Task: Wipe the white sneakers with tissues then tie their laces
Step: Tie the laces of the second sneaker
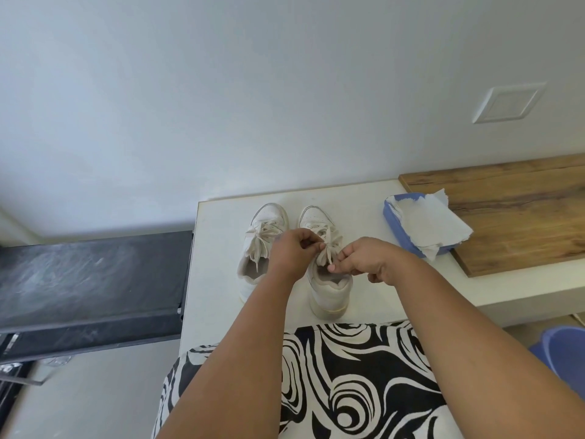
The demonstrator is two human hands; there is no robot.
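Two white sneakers stand side by side on a white counter (221, 280), toes pointing away from me. The left sneaker (262, 236) has a tied bow on top. Over the right sneaker (329, 289) both hands work the laces (327, 253). My left hand (291, 255) pinches a lace strand above the tongue. My right hand (364, 259) pinches the other strand just to the right. A blue tissue pack (399, 229) with white tissues (430, 223) spilling out lies to the right of the shoes.
A wooden board (512, 217) lies on the counter at the right, under the tissue pack's far end. A black surface (88, 277) sits lower at the left. A blue tub (566, 353) is at the lower right. A black-and-white patterned garment (348, 381) covers my lap.
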